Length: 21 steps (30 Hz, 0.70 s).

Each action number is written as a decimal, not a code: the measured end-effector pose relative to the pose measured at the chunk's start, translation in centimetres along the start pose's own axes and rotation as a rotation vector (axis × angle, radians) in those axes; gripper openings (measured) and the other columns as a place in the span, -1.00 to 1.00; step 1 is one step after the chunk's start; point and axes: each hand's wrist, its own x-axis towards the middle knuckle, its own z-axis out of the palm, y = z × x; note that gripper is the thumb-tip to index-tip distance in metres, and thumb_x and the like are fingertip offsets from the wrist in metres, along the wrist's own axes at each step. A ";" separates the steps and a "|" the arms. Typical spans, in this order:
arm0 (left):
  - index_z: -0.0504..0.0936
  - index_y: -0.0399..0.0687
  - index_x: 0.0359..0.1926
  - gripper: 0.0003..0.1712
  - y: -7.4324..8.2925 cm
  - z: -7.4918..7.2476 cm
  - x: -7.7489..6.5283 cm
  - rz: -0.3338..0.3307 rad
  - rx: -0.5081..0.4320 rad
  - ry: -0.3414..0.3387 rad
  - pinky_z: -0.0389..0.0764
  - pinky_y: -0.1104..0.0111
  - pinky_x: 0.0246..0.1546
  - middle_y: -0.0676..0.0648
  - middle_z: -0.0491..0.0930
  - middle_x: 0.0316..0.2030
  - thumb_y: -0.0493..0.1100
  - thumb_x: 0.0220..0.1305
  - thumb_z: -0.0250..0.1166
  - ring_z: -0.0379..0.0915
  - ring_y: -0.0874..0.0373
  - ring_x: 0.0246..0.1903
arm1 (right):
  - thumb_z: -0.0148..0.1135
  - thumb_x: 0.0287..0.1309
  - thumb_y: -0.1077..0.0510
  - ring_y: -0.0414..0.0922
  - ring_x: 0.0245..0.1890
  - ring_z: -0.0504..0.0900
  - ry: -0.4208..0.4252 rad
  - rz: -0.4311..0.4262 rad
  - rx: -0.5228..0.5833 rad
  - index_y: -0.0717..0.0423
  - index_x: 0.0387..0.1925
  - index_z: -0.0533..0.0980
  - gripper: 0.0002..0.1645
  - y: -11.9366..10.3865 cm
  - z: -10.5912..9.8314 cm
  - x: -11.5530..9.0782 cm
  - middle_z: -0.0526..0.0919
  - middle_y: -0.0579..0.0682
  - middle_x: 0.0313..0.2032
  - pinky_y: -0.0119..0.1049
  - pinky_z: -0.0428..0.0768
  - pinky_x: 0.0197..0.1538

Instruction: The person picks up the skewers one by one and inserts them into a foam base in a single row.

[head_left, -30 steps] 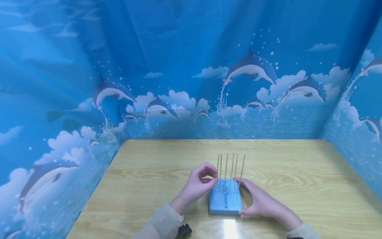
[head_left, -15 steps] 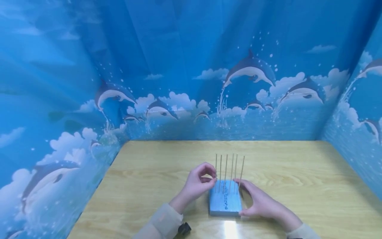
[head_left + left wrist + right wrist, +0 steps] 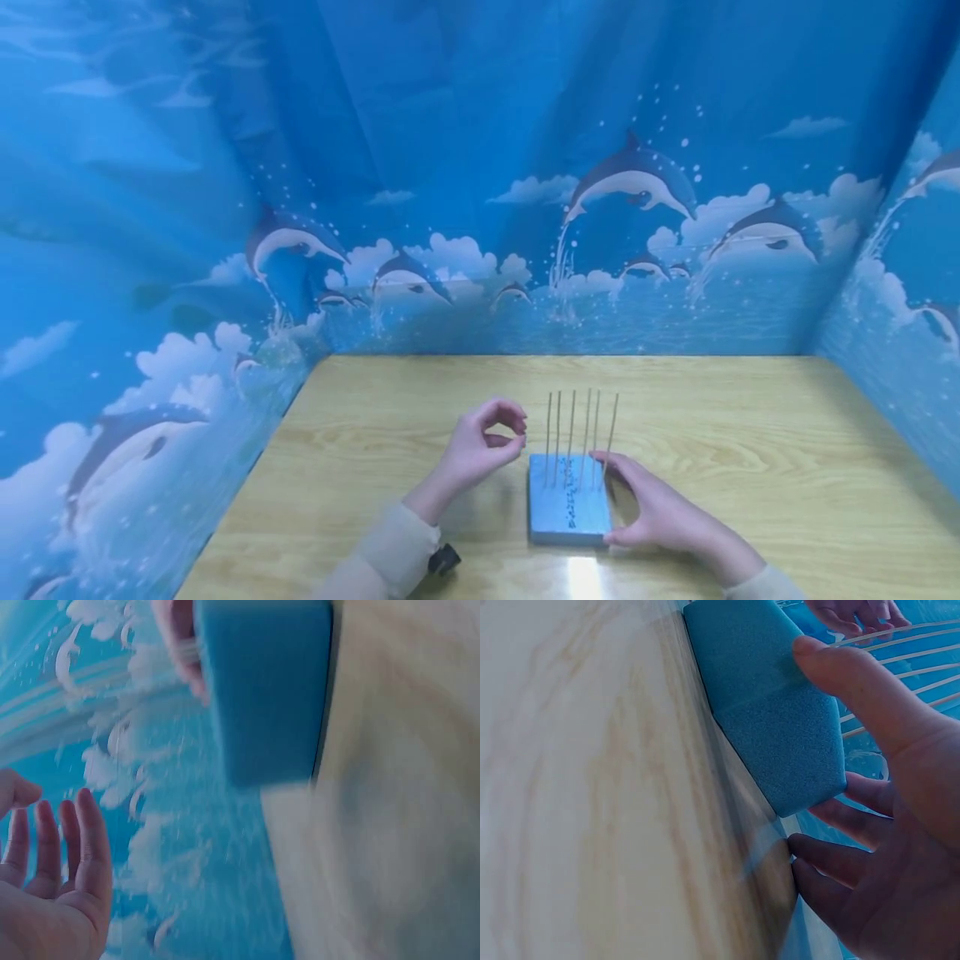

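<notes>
A blue foam block (image 3: 572, 508) lies on the table with a band of dark specks along its top. Several thin sticks (image 3: 573, 425) stand upright in a row toward its far side, the rightmost leaning a little. My right hand (image 3: 660, 512) grips the block's right side, thumb at the near corner and fingers at the far one; in the right wrist view the thumb (image 3: 847, 671) lies on the foam. My left hand (image 3: 480, 442) hovers left of the sticks, fingers loosely bent, thumb apart from them and nothing between. Its spread fingers (image 3: 90, 832) show in the left wrist view.
The wood-grain table (image 3: 375, 400) extends around the block. A blue curtain (image 3: 450, 167) printed with dolphins encloses its back and sides. A small black object (image 3: 444, 559) shows by the left cuff.
My left hand has let go of the leftmost stick and moved left, away from the block. The right hand keeps its grip on the block.
</notes>
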 end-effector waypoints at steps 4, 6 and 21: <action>0.57 -0.23 -0.05 -0.64 0.3 -2.6 0.1 -0.052 0.052 0.065 0.74 0.42 -0.21 -0.23 0.63 -0.21 -0.48 0.10 0.31 0.58 0.18 -0.20 | 0.60 -0.37 -0.17 0.20 0.33 0.40 0.004 -0.006 -0.004 0.23 0.42 0.18 0.33 0.0 0.0 0.0 0.36 0.19 0.37 0.23 0.31 0.36; 0.58 -0.22 -0.04 -0.64 0.3 -3.8 -0.1 -0.086 0.083 0.083 0.74 0.42 -0.21 -0.21 0.64 -0.21 -0.48 0.10 0.32 0.59 0.16 -0.19 | 0.61 -0.38 -0.17 0.20 0.32 0.41 0.012 -0.010 -0.005 0.23 0.42 0.18 0.33 0.0 0.0 0.0 0.37 0.20 0.37 0.22 0.32 0.36; 0.44 -0.42 0.13 -0.56 -2.5 -9.6 -2.5 -0.344 0.015 -0.043 0.77 0.20 -0.17 -0.35 0.59 -0.14 -0.41 0.21 0.23 0.62 0.07 -0.22 | 0.60 -0.37 -0.19 0.22 0.34 0.38 0.007 -0.002 -0.001 0.21 0.43 0.18 0.33 -0.1 0.1 -0.1 0.36 0.18 0.37 0.25 0.30 0.36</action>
